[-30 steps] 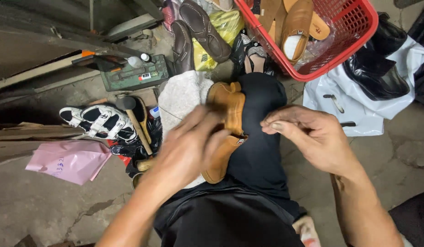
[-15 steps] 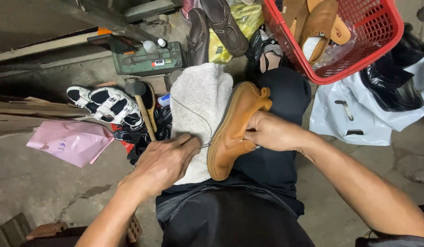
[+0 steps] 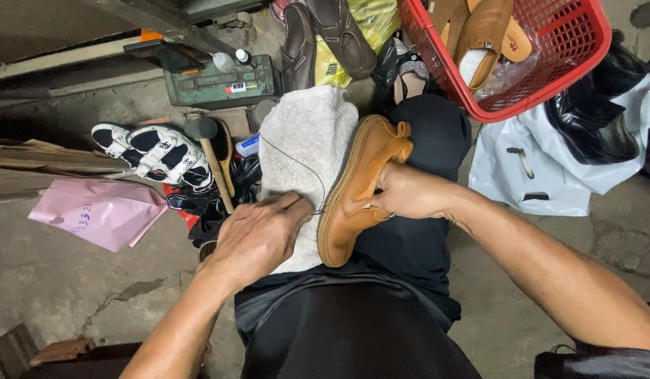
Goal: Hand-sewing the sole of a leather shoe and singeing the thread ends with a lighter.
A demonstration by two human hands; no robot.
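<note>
The tan shoe (image 3: 360, 189) lies on its side on the lap, against a white towel (image 3: 304, 147). The right hand (image 3: 409, 193) grips it firmly. At nine o'clock, the left hand (image 3: 258, 235) pinches the dark thread (image 3: 297, 163); best pull it steadily, taut.

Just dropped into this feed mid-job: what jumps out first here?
The tan leather shoe lies on its side across the person's lap, the right hand tucked into it while the left hand pinches a dark thread at its sole edge, over a white towel. At upper right a red basket holds more tan shoes; white strapped sandals lie on the floor at left.
</note>
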